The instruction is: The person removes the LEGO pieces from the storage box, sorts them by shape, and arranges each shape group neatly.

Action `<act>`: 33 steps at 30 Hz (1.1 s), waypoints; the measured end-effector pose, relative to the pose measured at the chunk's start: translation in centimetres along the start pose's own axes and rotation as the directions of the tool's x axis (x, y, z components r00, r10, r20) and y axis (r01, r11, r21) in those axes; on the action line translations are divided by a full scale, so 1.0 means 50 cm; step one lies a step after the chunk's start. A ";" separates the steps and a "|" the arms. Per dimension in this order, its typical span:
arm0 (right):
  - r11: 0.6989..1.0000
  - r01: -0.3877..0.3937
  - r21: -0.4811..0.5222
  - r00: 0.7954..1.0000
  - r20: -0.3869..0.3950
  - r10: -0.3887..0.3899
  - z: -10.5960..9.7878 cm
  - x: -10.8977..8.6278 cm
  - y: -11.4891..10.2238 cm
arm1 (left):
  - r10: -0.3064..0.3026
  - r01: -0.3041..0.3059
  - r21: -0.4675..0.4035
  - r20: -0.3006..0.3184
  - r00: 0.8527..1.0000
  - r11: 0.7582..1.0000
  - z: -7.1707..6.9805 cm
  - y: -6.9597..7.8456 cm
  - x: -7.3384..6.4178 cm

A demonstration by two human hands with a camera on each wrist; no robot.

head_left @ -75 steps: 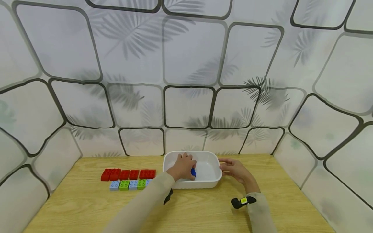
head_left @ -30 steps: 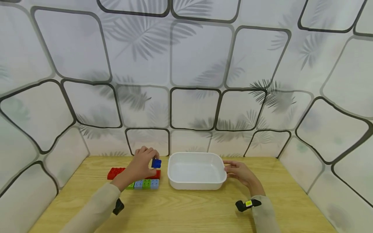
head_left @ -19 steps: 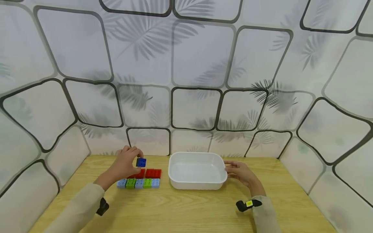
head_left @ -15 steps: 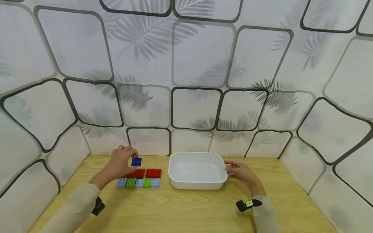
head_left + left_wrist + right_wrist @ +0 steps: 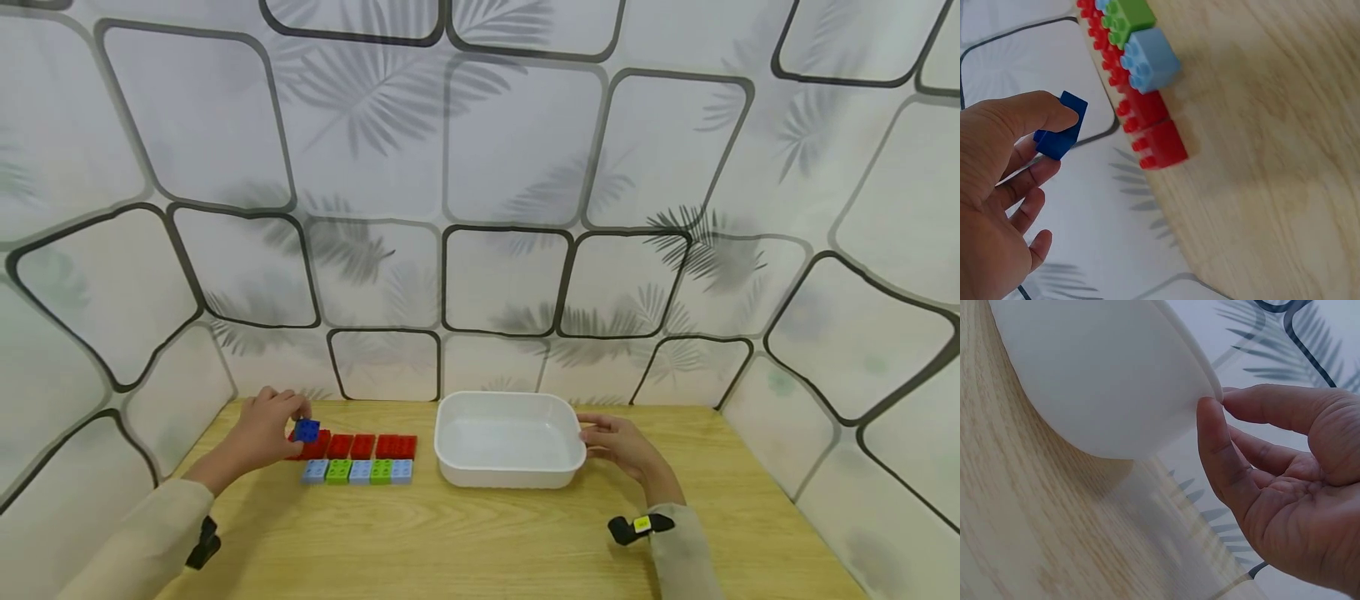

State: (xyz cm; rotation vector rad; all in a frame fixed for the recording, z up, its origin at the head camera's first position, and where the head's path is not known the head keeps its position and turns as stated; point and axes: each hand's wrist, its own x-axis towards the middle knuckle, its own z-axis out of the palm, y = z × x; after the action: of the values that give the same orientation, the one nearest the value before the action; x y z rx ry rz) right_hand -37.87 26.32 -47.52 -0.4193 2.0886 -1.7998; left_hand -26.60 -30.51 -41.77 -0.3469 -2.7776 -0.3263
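Note:
My left hand (image 5: 258, 429) pinches a blue toy building brick (image 5: 307, 431) between thumb and fingers. It holds the brick above the left end of a row of red bricks (image 5: 363, 447); the brick covers part of that end in the head view. In the left wrist view the blue brick (image 5: 1063, 128) appears apart from the red bricks (image 5: 1163, 144). My right hand (image 5: 618, 442) holds the right rim of a white plastic container (image 5: 510, 479) with its fingertips. No brick shows inside the container.
Before the red row lies a second row of alternating light blue bricks (image 5: 360, 472) and green bricks (image 5: 338, 472). Both rows stand left of the container on the wooden table (image 5: 450, 542). A patterned wall covering (image 5: 495, 283) rises behind the table and at both sides.
My left hand has lifted the blue brick out of the white container, carried it left past the rows and lowered it toward the red row's left end. The right hand stays at the rim.

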 end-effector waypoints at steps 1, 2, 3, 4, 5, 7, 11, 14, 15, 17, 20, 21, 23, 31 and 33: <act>1.000 -0.001 0.001 1.000 -0.001 0.001 -0.001 0.000 0.001 | -0.005 0.005 0.002 0.007 1.000 1.000 0.000 -0.005 -0.004; 1.000 -0.002 0.001 1.000 -0.001 0.002 -0.002 0.000 0.001 | -0.009 0.009 0.001 0.015 1.000 1.000 0.000 -0.011 -0.007; 1.000 -0.003 0.000 1.000 -0.002 0.003 -0.002 0.000 0.002 | -0.013 0.013 0.001 0.022 1.000 1.000 0.000 -0.015 -0.011; 1.000 -0.005 0.000 1.000 -0.004 0.005 -0.003 0.000 0.002 | -0.016 0.016 0.001 0.028 0.999 1.000 0.001 -0.019 -0.014; 1.000 -0.006 0.000 1.000 -0.006 0.006 -0.003 0.001 0.002 | -0.020 0.020 0.001 0.038 0.999 1.000 0.001 -0.023 -0.017; 1.000 -0.009 0.001 1.000 -0.010 0.009 -0.003 0.001 0.003 | -0.021 0.020 0.015 0.056 0.998 1.000 0.003 -0.029 -0.023; 1.000 -0.007 -0.007 1.000 -0.009 0.007 -0.003 0.000 0.002 | -0.015 0.010 0.057 0.085 0.996 0.998 0.004 -0.037 -0.035; 1.000 -0.006 -0.011 1.000 -0.009 0.006 -0.001 -0.001 0.001 | -0.019 0.010 0.081 0.102 0.995 0.997 0.004 -0.040 -0.043; 1.000 -0.006 -0.010 1.000 -0.009 0.006 -0.001 -0.001 0.001 | -0.025 0.016 0.083 0.109 0.994 0.996 0.004 -0.041 -0.046; 1.000 -0.005 -0.011 1.000 -0.009 0.005 0.000 -0.002 -0.001 | -0.037 0.026 0.086 0.125 0.992 0.996 0.005 -0.041 -0.051; 1.000 -0.004 -0.011 1.000 -0.009 0.004 0.002 -0.002 -0.002 | -0.050 0.038 0.082 0.140 0.989 0.996 0.009 -0.043 -0.057; 1.000 -0.004 -0.010 1.000 -0.009 0.004 0.002 -0.002 -0.003 | -0.050 0.040 0.075 0.143 0.989 0.996 0.011 -0.044 -0.059; 1.000 -0.003 -0.009 1.000 -0.009 0.003 0.002 -0.003 -0.004 | -0.046 0.037 0.062 0.143 0.989 0.997 0.017 -0.048 -0.062; 1.000 -0.009 -0.007 1.000 -0.013 0.009 0.005 -0.004 -0.006 | -0.047 0.047 0.003 0.135 0.990 0.999 0.035 -0.064 -0.072; 1.000 -0.011 -0.007 1.000 -0.017 0.010 0.005 -0.004 -0.007 | -0.049 0.051 -0.013 0.132 0.990 0.999 0.036 -0.065 -0.074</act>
State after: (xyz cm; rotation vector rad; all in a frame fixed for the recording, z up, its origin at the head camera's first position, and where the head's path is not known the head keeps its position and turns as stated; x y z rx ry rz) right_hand -37.60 26.15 -47.20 -0.3952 2.1054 -1.7970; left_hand -24.62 -33.85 -45.30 -0.3135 -2.9190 -0.3496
